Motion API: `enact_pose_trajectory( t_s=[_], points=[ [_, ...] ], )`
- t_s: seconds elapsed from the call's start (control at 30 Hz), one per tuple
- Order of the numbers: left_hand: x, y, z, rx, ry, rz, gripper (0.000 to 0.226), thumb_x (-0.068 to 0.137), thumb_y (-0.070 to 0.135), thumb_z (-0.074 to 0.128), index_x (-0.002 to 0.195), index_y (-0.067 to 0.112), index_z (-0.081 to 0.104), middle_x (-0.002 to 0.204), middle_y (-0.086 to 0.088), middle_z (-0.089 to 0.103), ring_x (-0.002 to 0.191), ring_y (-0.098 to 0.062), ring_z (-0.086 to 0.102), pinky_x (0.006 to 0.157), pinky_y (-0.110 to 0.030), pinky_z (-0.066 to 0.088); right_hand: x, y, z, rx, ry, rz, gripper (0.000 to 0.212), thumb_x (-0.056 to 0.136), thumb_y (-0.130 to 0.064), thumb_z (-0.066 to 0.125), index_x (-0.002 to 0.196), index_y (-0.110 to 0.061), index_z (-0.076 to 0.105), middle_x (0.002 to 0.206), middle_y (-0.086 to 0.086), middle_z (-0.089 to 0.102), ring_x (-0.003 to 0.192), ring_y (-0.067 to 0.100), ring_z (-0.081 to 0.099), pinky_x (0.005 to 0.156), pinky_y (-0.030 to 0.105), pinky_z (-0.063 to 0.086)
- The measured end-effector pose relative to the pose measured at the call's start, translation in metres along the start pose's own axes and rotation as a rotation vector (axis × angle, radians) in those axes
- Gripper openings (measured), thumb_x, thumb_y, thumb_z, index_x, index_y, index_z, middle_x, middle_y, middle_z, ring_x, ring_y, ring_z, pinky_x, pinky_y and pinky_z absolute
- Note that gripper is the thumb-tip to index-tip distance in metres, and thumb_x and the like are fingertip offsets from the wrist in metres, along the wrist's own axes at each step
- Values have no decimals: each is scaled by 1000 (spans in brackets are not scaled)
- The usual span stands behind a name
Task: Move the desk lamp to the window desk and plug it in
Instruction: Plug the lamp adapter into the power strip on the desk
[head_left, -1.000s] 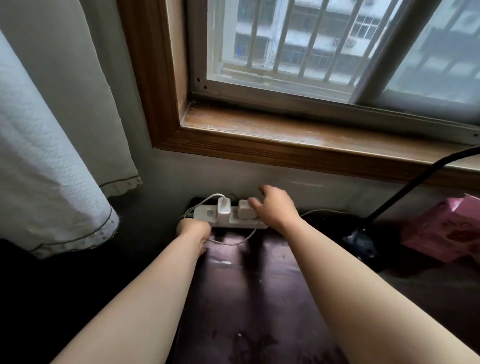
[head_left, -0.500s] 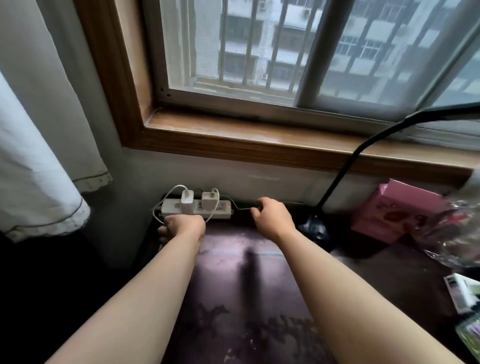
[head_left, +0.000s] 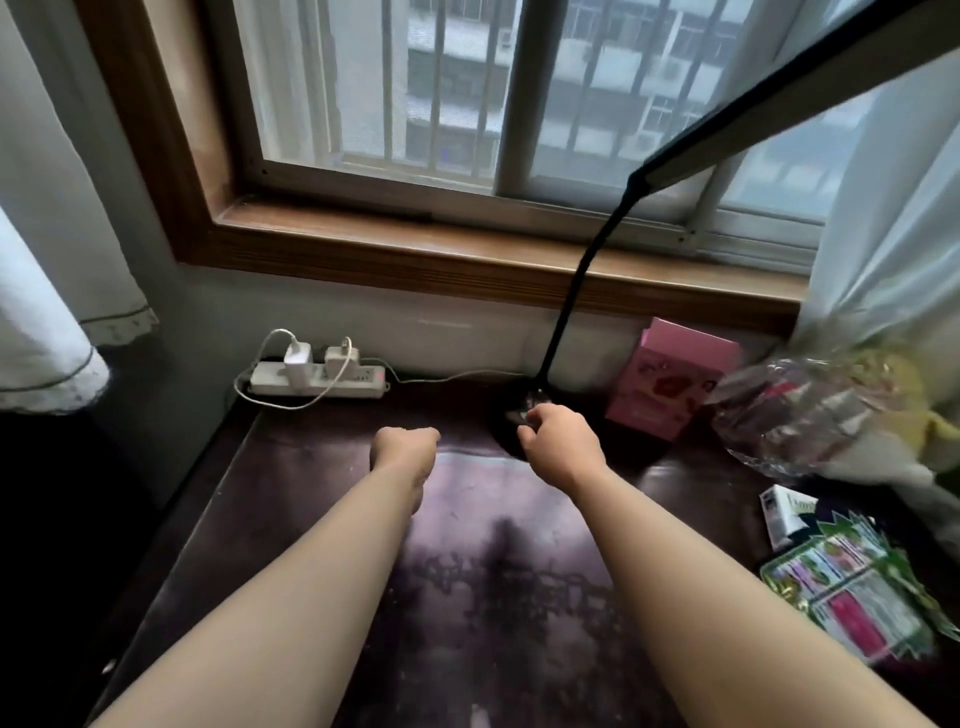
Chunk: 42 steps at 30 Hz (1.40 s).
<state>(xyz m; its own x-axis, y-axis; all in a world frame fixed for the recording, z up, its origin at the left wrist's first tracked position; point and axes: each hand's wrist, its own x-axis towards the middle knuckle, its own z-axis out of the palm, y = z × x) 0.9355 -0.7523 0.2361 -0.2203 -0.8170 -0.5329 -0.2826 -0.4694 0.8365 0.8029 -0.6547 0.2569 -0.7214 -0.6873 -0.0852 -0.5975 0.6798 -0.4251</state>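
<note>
Desk lamp (head_left: 558, 322) standing at the counter's (head_left: 322, 519) back edge below the window; its cord runs to the power strip (head_left: 317, 379) in the back-left corner. Right hand (head_left: 558, 441), fingers curled, touches the base: press the switch squarely. Left hand (head_left: 405, 449) clenched, holding nothing visible.

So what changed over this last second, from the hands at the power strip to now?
Both hands left the power strip. The right hand moved rightward to the lamp base, fingers on it. The left hand pulled back, curled over the desk, holding nothing visible. Unchanged: both white chargers plugged in, the pink box by the wall.
</note>
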Motion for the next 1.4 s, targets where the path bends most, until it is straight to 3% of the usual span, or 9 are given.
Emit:
enact_pose_trajectory(
  t_s=[0.1, 0.23, 0.3, 0.43, 0.57, 0.73, 0.93, 1.03, 1.4],
  points=[
    [-11, -6, 12, -7, -79, 22, 26, 82, 8, 57, 61, 11, 42, 60, -4, 34, 55, -21, 24, 52, -24, 21, -7, 18, -5, 3, -11, 17, 31, 94, -26, 50, 118, -12, 64, 123, 12, 68, 115, 34, 61, 88, 34, 48],
    [-20, -10, 27, -21, -117, 45, 33, 79, 6, 56, 56, 16, 36, 61, -2, 31, 62, -22, 25, 57, -33, 26, -11, 38, -6, 5, -18, 37, 28, 94, -23, 49, 117, -13, 62, 123, 11, 67, 113, 34, 61, 86, 33, 47],
    [-18, -12, 33, -26, -128, 32, 30, 79, 5, 55, 56, 16, 38, 63, -2, 33, 59, -21, 26, 62, -35, 29, -10, 45, -5, 17, -27, 49, 28, 94, -23, 49, 118, -14, 61, 124, 11, 66, 113, 34, 61, 88, 34, 49],
    [-10, -13, 44, -46, -131, 37, 6, 79, 8, 58, 78, 13, 55, 82, -7, 45, 79, -22, 38, 73, -30, 34, -1, 52, 3, 34, -37, 48, 28, 94, -22, 51, 119, -14, 60, 123, 9, 66, 111, 33, 62, 91, 36, 50],
    [9, -16, 56, -41, -156, 45, 8, 76, 9, 56, 76, 16, 53, 80, -8, 42, 80, -21, 37, 70, -31, 32, 16, 53, 17, 46, -29, 35, 27, 93, -23, 52, 118, -14, 59, 124, 9, 65, 113, 32, 60, 89, 34, 46],
    [33, -20, 65, -50, -149, 60, 4, 78, 10, 59, 76, 13, 61, 84, -9, 54, 83, -22, 50, 72, -28, 39, 40, 52, 40, 16, -39, 1, 29, 93, -26, 54, 120, -14, 57, 127, 9, 62, 116, 32, 58, 90, 34, 45],
    [47, -22, 70, -65, -200, 78, 8, 80, 10, 58, 85, 17, 57, 86, -9, 50, 79, -19, 44, 56, -25, 29, 51, 53, 56, -83, -29, -106, 30, 90, -22, 57, 117, -8, 58, 125, 10, 58, 122, 27, 52, 100, 32, 40],
    [48, -21, 72, -76, -231, 77, 11, 83, 7, 56, 83, 18, 54, 78, -8, 48, 61, -17, 37, 52, -25, 26, 54, 58, 61, -107, -41, -110, 30, 88, -22, 59, 115, -7, 58, 125, 11, 58, 122, 28, 51, 102, 33, 39],
    [46, -14, 75, -73, -271, 49, 15, 84, 5, 55, 92, 17, 56, 83, -7, 46, 59, -14, 36, 51, -25, 26, 58, 63, 71, -332, 3, -234, 28, 88, -10, 48, 113, -4, 59, 127, 14, 60, 127, 30, 48, 109, 33, 34]
  ],
)
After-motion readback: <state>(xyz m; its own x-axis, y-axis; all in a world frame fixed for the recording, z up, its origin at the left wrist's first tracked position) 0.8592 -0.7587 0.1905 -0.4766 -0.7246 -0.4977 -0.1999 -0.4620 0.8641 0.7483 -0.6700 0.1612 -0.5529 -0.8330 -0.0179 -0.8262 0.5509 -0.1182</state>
